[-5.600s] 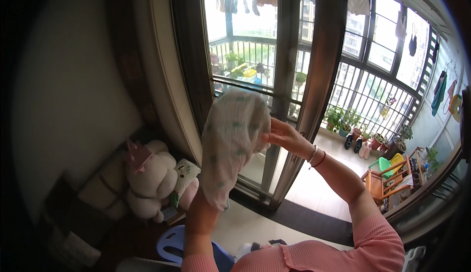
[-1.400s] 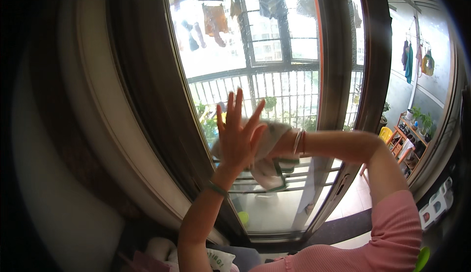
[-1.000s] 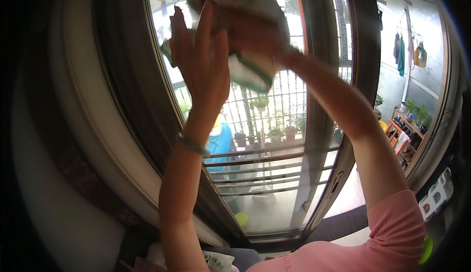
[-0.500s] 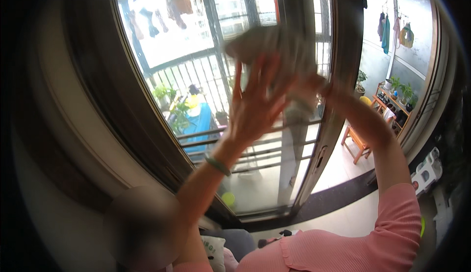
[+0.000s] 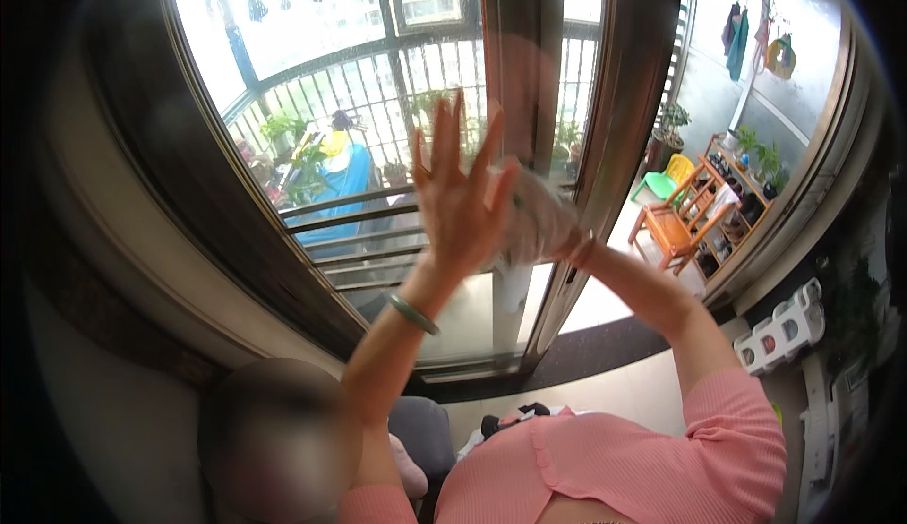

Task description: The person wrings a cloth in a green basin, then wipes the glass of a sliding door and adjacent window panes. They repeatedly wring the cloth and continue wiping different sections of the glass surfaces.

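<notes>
A sliding glass door pane [image 5: 368,61] in a dark frame stands in front of me. My left hand [image 5: 458,207] is raised with its fingers spread, against or very near the glass, and holds nothing. A green bangle [image 5: 414,314] circles that wrist. To its right, my right hand [image 5: 574,243] holds a pale grey cloth [image 5: 537,217] at the glass. The cloth is blurred and covers most of that hand's fingers. Whether it touches the left hand I cannot tell.
Through the doorway at right are an orange wooden chair [image 5: 673,226], a green and yellow chair [image 5: 666,179] and a plant shelf. Horizontal rails [image 5: 350,231] and a blue-covered surface [image 5: 345,179] show behind the glass. A white wall rack [image 5: 782,327] hangs at right.
My right hand and the cloth have swept down the glass, from above the left hand to beside its palm. My left hand stays raised and spread. The view has shifted.
</notes>
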`<state>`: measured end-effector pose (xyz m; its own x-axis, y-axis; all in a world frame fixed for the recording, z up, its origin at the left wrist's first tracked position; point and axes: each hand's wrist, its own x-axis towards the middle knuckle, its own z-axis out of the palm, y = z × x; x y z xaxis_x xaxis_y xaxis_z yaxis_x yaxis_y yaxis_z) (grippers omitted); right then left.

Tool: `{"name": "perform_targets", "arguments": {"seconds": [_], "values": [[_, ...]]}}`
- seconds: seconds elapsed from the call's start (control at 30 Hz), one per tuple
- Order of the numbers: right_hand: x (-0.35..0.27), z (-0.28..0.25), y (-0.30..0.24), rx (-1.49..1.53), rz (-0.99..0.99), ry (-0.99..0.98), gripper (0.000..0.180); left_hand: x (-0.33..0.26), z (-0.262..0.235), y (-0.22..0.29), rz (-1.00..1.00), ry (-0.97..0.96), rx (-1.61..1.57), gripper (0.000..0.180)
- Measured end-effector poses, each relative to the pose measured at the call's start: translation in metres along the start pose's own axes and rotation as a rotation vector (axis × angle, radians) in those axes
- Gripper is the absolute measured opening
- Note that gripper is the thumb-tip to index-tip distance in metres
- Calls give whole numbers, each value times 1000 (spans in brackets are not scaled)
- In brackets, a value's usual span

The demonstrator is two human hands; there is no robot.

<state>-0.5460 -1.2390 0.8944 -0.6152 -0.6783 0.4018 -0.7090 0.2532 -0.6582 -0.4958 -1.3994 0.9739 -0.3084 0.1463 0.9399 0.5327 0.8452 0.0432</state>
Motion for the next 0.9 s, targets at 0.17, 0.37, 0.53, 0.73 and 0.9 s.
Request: {"name": "perform_targets", "arguments": {"seconds": [0.17, 0.37, 0.53, 0.73, 0.9], "values": [[-30, -18, 49, 363, -75, 36, 59, -24, 38, 57, -19, -200, -88, 57], [-50, -34, 84, 667, -146, 22, 71, -21, 41, 80, -2, -207, -58, 57], [-55, -40, 102, 784, -166, 13, 72, -27, 19, 62, -109, -159, -1, 55], [-63, -52, 99, 569, -130, -7, 68, -41, -10, 12, -162, -85, 206, 56], [-71, -45, 110, 761, -1, 139, 69, -67, -56, -75, -225, 42, 372, 58]]}}
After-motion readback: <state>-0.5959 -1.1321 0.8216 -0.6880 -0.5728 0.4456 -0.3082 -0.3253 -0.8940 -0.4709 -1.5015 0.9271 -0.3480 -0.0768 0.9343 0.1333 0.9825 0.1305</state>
